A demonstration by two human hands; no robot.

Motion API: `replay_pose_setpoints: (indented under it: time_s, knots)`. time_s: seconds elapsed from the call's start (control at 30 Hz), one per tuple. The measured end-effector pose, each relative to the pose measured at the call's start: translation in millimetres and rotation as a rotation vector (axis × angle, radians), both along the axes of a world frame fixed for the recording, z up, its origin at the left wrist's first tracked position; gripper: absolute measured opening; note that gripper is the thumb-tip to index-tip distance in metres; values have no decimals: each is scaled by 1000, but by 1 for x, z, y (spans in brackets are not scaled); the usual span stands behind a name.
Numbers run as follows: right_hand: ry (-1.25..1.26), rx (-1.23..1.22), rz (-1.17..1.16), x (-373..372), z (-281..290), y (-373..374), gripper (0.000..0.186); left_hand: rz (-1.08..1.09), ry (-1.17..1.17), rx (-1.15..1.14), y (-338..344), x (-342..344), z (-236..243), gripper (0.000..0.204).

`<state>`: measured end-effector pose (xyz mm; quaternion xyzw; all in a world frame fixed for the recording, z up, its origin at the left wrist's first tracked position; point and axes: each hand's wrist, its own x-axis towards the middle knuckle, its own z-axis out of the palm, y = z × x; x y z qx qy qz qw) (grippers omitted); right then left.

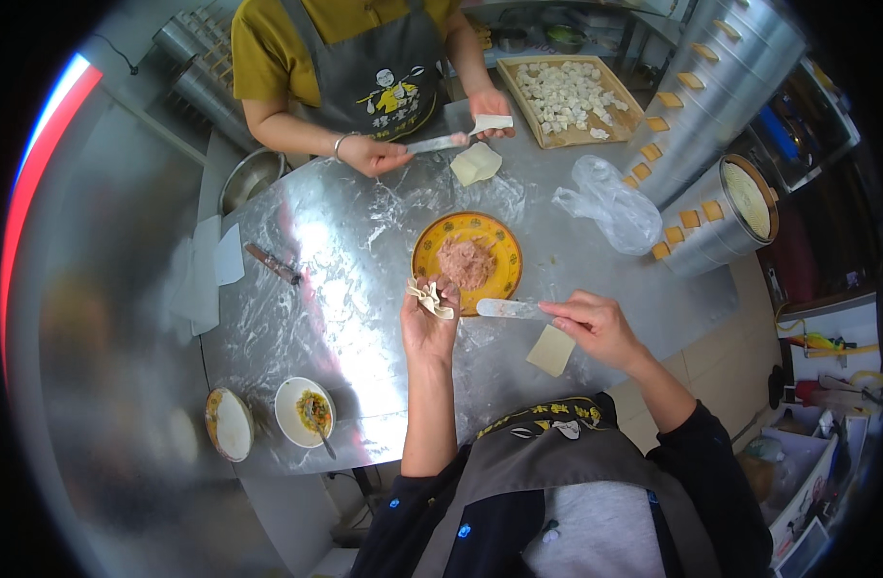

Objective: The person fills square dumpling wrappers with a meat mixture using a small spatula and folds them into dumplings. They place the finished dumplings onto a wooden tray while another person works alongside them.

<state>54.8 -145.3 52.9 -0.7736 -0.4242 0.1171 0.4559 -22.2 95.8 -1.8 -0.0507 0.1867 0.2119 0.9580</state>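
In the palm of my left hand (429, 339) rests a crumpled, folded wonton (432, 301), its fingers curled up around it. My right hand (596, 328) grips a flat spreading spatula (507, 308) by its end, the blade pointing left toward the wonton. Just beyond both hands is an orange patterned plate (507, 252) bearing a mound of pink minced meat (466, 262). Pale square wrappers (551, 351) lie on the metal table below the spatula, near my right wrist.
Across the floury steel table (355, 260), a co-worker's hands (384, 154) hold a spatula and a wrapper. Beyond are a wooden tray (620, 125) of wontons, a plastic bag (615, 207) and stacked steamers (716, 226). Two bowls (289, 424) sit front left; a brown-handled tool (271, 262) lies left.
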Motion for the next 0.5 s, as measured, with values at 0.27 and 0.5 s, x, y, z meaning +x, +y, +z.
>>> replay_pose_setpoints:
  time_s: [0.27, 0.5]
  knots:
    - [36, 140, -7, -23, -18, 21, 29, 70, 115, 75, -9, -3, 7, 23]
    - [29, 119, -56, -34, -11, 29, 30, -26, 115, 124, -24, 0, 11, 22]
